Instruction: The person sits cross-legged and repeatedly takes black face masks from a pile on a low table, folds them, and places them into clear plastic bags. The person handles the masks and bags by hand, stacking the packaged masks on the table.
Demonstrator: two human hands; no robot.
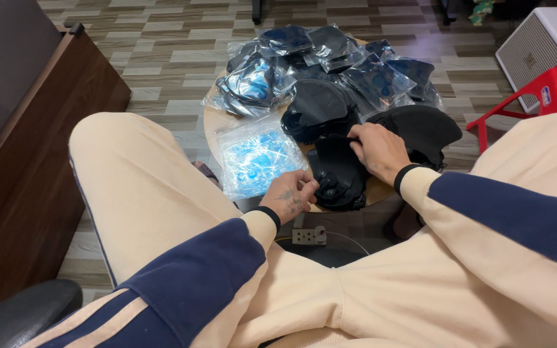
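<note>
Seated at a low round table (211, 125): left hand (289, 196) and right hand (377, 148) pinching a black fabric piece (338, 175) at the near edge. Bagged pieces (330, 58) heaped at the far side (many done), loose black stack (420, 129) remaining right.

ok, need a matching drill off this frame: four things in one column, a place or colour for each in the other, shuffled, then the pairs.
Things:
1. left hand
2. right hand
3. stool
4. power strip

Places or colours:
A. red, on the floor at the right edge
B. on the floor below the near rim of the round table
C. on the upper edge of the black fabric piece
D. at the lower left edge of that black piece, beside the clear bag with blue contents

Pairs: 1-D, 2-C, 3-A, 4-B
</note>
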